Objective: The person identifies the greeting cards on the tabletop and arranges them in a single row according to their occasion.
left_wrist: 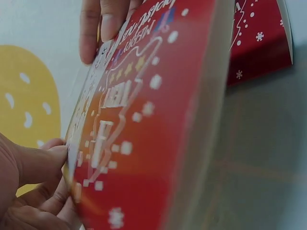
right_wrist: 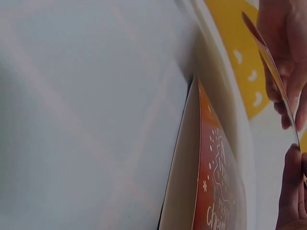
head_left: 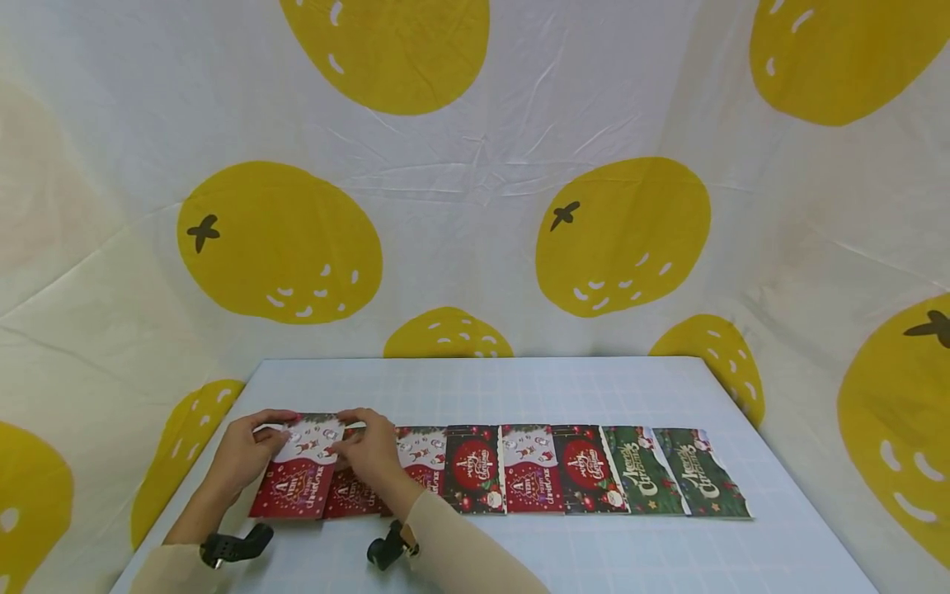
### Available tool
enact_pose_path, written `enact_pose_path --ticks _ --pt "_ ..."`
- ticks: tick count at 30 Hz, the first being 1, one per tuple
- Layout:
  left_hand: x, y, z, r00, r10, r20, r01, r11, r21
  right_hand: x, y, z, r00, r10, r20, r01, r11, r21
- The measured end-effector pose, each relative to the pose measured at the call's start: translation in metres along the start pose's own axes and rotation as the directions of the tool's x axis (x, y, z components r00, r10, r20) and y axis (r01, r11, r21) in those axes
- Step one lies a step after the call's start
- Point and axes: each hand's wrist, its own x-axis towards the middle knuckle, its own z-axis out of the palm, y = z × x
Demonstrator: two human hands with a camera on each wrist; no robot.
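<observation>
Pinching the far left corner of a red-and-white Christmas card (head_left: 295,487), the left hand (head_left: 246,452) has its thumb and fingers clamped on that edge, at the left end of the row. The card is between both hands, tilted up above the white table (head_left: 482,392); I can't tell whether its near edge touches down. The right hand (head_left: 373,452) clamps the far right corner, thumb and fingers together on it, its wrist passing over a second red card (head_left: 349,498) and a third card (head_left: 426,454). I'd pinch lightly and evenly at both corners (the cards look folded, so a hard squeeze might crease one) and carry that right wrist high enough not to brush the neighbours. Further right lie a dark card (head_left: 473,466), a red-and-white one (head_left: 529,470), another dark one (head_left: 590,470), a green card (head_left: 641,470) and, rightmost, a last green card (head_left: 701,474), all closely set. Their near edges make a handy line for judging whether the held card sits straight.
</observation>
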Motion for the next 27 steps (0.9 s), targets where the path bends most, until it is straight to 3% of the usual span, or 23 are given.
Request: enact_pose_path --ticks 8,16,23,27 --pt "-0.001 -0.002 0.000 0.999 0.045 0.024 -0.045 0.999 -0.008 0.002 -0.004 -0.006 0.999 -0.041 -0.004 0.041 0.998 0.044" --pt "-0.003 -0.004 0.002 0.997 0.058 0.055 -0.056 0.997 -0.043 0.014 -0.004 -0.020 0.995 -0.074 -0.072 0.071 0.996 -0.046" --pt "-0.008 -0.002 0.004 0.993 0.070 0.099 -0.061 0.994 -0.090 0.024 -0.012 -0.035 0.985 -0.152 -0.083 0.144 0.985 -0.093" --pt "-0.008 0.000 0.005 0.990 0.072 0.120 -0.059 0.992 -0.108 0.028 -0.017 -0.041 0.982 -0.159 -0.098 0.150 0.984 -0.098"
